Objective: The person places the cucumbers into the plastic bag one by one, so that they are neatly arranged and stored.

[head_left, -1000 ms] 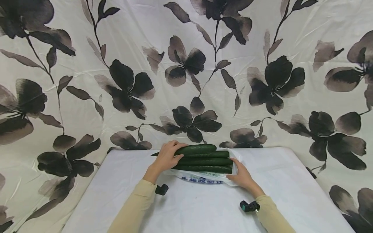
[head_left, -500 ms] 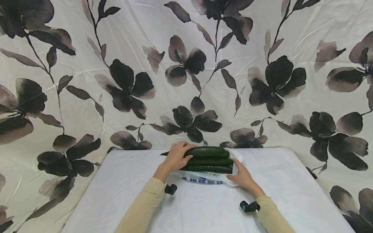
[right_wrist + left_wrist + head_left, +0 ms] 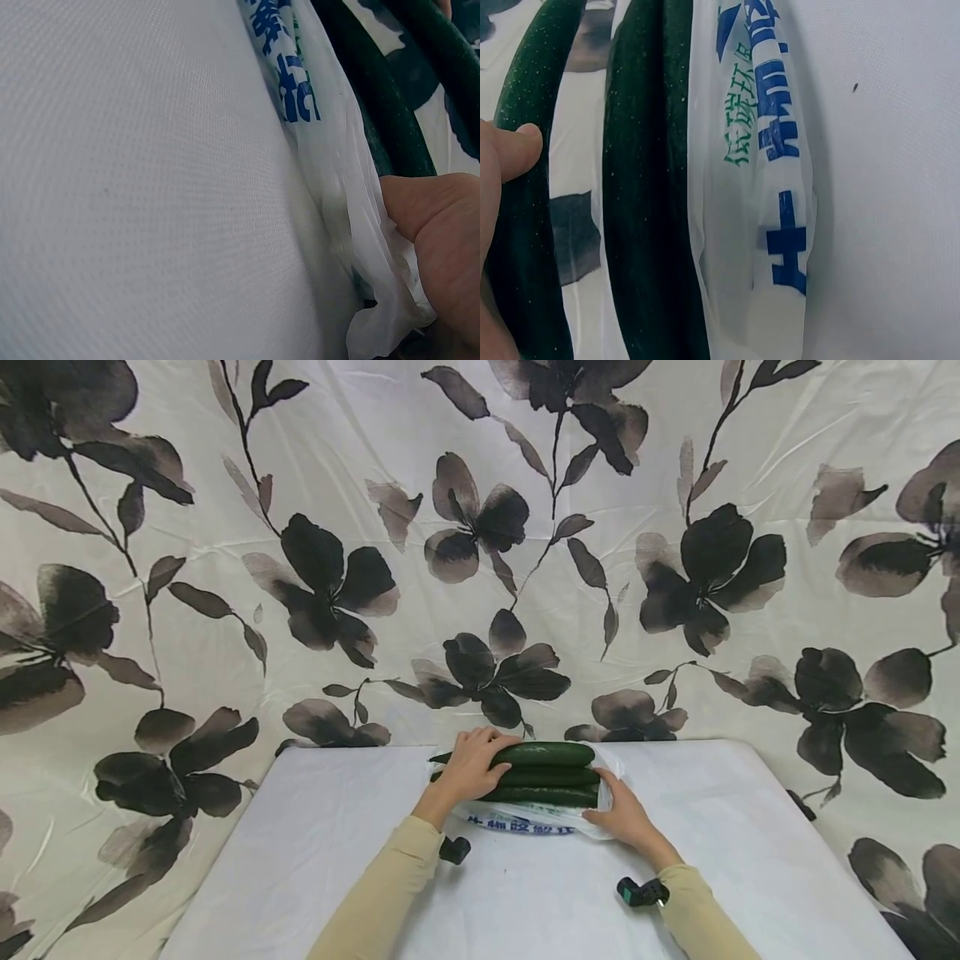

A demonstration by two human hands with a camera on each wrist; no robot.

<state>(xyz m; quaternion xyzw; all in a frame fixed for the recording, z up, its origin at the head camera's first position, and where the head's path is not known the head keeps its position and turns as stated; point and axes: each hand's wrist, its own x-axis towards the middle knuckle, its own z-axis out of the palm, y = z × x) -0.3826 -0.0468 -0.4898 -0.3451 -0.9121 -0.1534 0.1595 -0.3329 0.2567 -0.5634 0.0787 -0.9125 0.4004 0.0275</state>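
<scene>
My left hand (image 3: 472, 766) grips a long dark-green cucumber (image 3: 553, 753) near its left part, the thumb (image 3: 526, 146) on its near side. In the left wrist view this cucumber is apart from the two cucumbers (image 3: 649, 172) that lie side by side in a thin white plastic bag (image 3: 727, 225) with blue and green print. My right hand (image 3: 624, 814) holds the bag's right end, thumb on the near side and fingers on the far side, by the ends of the cucumbers. Most of the right fingers are hidden in the right wrist view.
A white cloth covers the table (image 3: 517, 902), and the bag lies near its back edge. Behind it hangs a white curtain (image 3: 405, 610) with dark flowers. A small black camera is on each wrist.
My left hand has moved to the right with the cucumber, which now covers one behind it. The right hand and the bag have stayed in place.
</scene>
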